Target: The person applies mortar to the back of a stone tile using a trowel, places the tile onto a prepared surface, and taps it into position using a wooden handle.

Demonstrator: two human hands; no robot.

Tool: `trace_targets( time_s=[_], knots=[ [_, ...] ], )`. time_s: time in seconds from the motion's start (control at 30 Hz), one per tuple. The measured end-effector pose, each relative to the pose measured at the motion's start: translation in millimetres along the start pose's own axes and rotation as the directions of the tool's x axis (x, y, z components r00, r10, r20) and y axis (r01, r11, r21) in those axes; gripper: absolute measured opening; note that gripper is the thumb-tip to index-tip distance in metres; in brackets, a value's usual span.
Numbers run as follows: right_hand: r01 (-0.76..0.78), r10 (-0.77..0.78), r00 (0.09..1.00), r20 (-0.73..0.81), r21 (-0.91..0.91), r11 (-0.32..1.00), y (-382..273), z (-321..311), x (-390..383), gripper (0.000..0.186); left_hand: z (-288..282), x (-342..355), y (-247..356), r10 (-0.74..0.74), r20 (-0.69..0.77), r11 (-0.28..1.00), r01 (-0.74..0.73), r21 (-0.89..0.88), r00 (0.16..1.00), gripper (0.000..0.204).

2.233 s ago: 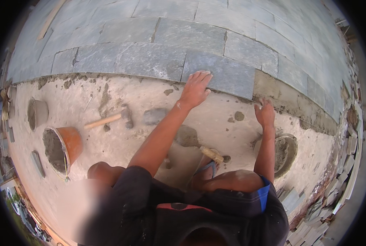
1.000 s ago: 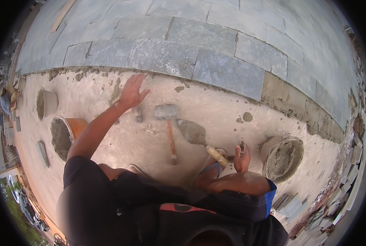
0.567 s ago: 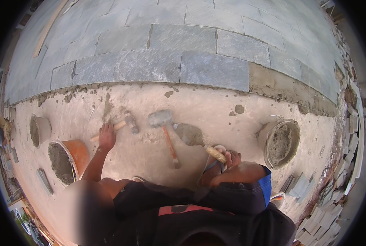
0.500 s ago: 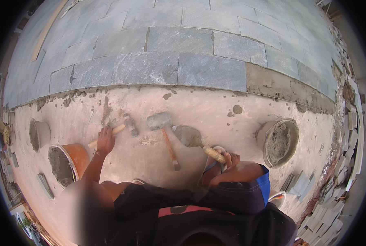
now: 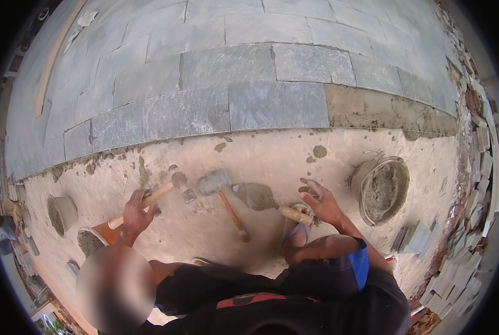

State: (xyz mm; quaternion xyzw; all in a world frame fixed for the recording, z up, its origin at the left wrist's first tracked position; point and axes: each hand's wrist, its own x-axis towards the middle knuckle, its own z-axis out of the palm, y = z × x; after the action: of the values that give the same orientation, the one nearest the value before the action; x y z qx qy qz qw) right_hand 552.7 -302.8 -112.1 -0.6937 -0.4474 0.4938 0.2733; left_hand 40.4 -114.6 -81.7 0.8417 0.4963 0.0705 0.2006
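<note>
My left hand [image 5: 139, 216] is closed round the wooden handle of a hammer [image 5: 179, 182] lying on the pale dusty ground. Beside it a rubber mallet [image 5: 214, 181] lies with its handle toward me. My right hand [image 5: 320, 201] has its fingers apart just right of a trowel [image 5: 254, 195], near that tool's wooden grip [image 5: 294, 215] above my sandalled foot. A mortar-filled bucket [image 5: 382, 191] stands at the right, an orange bucket [image 5: 97, 237] at the left, partly hidden. Grey stone slabs [image 5: 277, 103] lie in rows beyond, with a mortar strip [image 5: 389, 111] at the right.
A small grey bucket [image 5: 62, 215] is at the far left. Loose stone pieces [image 5: 414, 240] lie at the right, with piled offcuts [image 5: 456, 279] along the edge. A wooden plank [image 5: 58, 61] rests on the paving.
My left hand left the paving and has closed on the hammer handle. My right hand dropped beside the trowel grip, then rose, fingers spreading. The view has shifted as my head turned.
</note>
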Motion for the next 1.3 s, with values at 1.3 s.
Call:
trace_targets(
  time_s=[1.3],
  knots=[
    [0.098,-0.176,0.584,-0.793,-0.147,0.984,-69.7,-111.7,-33.9,0.03,193.9,319.5,256.3,0.641,0.041,0.748,-0.636,0.19,0.766,0.091]
  ],
)
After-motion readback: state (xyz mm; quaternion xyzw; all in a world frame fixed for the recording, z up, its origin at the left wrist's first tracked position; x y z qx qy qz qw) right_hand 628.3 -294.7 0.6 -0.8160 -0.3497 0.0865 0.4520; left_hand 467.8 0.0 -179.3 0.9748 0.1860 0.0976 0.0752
